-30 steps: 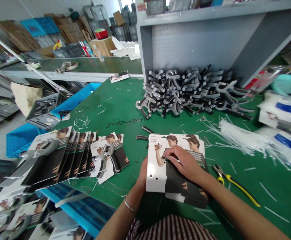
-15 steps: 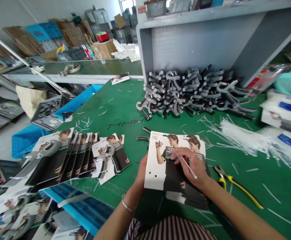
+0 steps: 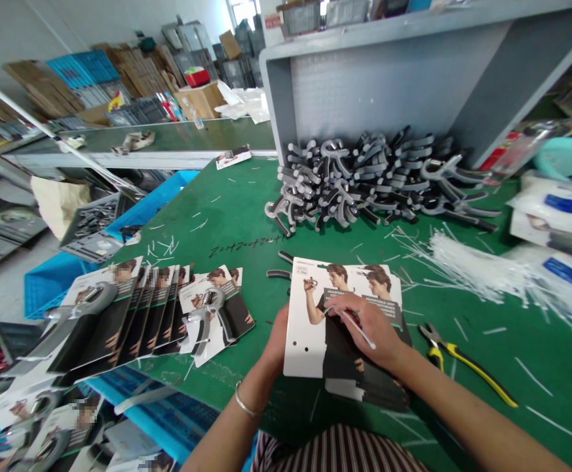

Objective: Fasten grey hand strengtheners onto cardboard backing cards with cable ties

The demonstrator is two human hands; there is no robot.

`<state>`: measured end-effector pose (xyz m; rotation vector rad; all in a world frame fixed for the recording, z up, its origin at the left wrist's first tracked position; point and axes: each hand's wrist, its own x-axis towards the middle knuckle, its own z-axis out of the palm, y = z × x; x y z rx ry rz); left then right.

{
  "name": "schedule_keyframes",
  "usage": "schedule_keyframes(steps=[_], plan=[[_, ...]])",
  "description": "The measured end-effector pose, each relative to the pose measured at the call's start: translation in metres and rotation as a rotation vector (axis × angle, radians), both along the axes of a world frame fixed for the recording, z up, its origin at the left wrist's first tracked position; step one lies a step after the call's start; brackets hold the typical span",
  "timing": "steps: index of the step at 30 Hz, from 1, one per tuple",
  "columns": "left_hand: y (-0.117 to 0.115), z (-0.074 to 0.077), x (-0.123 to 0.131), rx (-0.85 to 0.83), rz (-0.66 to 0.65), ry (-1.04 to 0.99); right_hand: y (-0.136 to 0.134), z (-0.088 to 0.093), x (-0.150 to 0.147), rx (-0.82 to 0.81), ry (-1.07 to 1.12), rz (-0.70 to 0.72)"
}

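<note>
My left hand [image 3: 274,341] is closed on the left edge of a printed backing card [image 3: 310,328], its fingers hidden behind it. The card is tilted up and has small punched holes. My right hand [image 3: 379,334] pinches a white cable tie [image 3: 362,330] against the card's front, one end near the printed arm. A stack of similar cards [image 3: 379,387] lies beneath. Behind the card, the handles of a hand gripper [image 3: 280,273] stick out at the left. Yellow-and-black pliers [image 3: 467,364] lie right of my right hand.
A pile of hand grippers [image 3: 359,180] spills from a grey bin [image 3: 379,85]. White cable ties [image 3: 477,269] lie at the right. Carded hand grippers [image 3: 211,314] overlap at the left, beside blue crates [image 3: 50,278]. Tie offcuts litter the green table [image 3: 236,210].
My right hand and the cable tie have shifted slightly left across the card. My left hand keeps its hold on the card. The whole view has moved a little.
</note>
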<state>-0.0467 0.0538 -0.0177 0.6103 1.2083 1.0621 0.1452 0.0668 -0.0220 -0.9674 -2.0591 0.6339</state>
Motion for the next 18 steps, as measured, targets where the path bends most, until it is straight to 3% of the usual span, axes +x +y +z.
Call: schedule_keyframes(steps=[12,18], plan=[[0.0024,-0.0058,-0.0040,0.095,-0.045,0.064,-0.0083,-0.0041,0.0016,-0.047,0.178,-0.054],[0.0006,-0.0018,-0.0052,0.035,-0.037,0.061,-0.0027,0.0036,-0.0012,-0.006,-0.028,-0.024]])
